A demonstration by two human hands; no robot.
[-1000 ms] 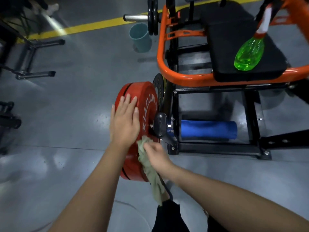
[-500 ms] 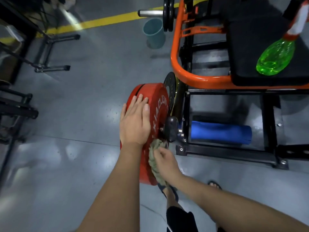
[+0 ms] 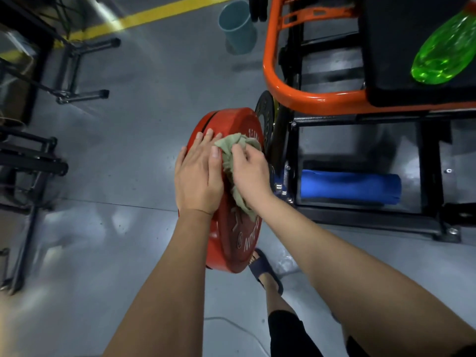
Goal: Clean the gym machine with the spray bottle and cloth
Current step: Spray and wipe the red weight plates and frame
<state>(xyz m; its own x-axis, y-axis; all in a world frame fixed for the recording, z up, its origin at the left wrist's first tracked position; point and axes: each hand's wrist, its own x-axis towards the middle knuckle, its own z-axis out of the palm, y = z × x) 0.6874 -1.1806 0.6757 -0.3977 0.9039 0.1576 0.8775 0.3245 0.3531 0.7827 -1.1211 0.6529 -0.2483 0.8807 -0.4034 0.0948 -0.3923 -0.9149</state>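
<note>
A red weight plate point(image 3: 231, 238) hangs on the side of the orange and black gym machine point(image 3: 309, 99). My left hand point(image 3: 198, 179) lies flat on the plate's rim, fingers spread, holding nothing. My right hand point(image 3: 249, 171) grips a crumpled olive-green cloth point(image 3: 231, 148) and presses it against the upper face of the plate. The cloth's tail hangs down under my wrist. A green spray bottle point(image 3: 443, 55) lies on the machine's black seat pad point(image 3: 401, 34) at the upper right, away from both hands.
A blue foam roller point(image 3: 350, 186) lies inside the machine's lower frame. A teal bucket point(image 3: 237, 27) stands on the grey floor behind. Black equipment legs point(image 3: 77, 94) and racks fill the left edge. My sandalled foot point(image 3: 265, 271) stands just below the plate.
My right hand has carried the cloth up from the plate's hub to its upper face. The left hand stays flat on the rim. The camera has moved closer.
</note>
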